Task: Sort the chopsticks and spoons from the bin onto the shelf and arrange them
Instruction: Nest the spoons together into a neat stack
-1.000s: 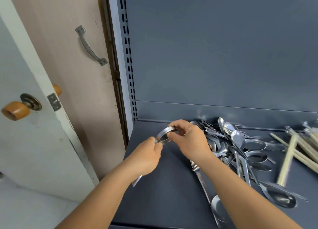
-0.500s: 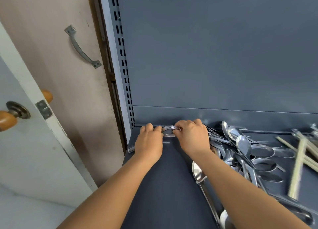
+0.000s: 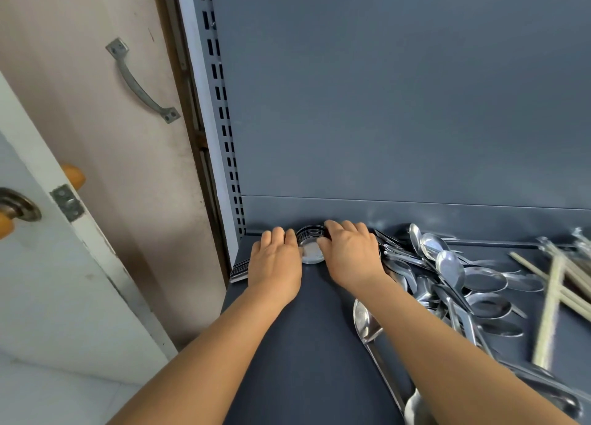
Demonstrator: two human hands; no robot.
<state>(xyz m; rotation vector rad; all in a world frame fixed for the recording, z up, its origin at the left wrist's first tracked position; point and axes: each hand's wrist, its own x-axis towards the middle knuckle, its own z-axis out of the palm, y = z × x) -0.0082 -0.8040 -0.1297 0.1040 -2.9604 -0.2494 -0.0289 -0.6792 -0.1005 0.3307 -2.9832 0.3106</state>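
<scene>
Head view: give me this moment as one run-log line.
left hand: holds spoon stack | right hand: holds stack | stack: at back-left of shelf | loose spoons, chopsticks: unsorted at right

The dark grey shelf [image 3: 307,344] carries a nested spoon stack [image 3: 311,244] at its back-left corner. Loose spoons [image 3: 454,274] and what look like pale chopsticks [image 3: 550,300] lie right.

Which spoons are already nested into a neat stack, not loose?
The stacked spoons at the shelf's back left corner, held between the left hand and right hand. The loose spoons lie scattered to their right.
</scene>
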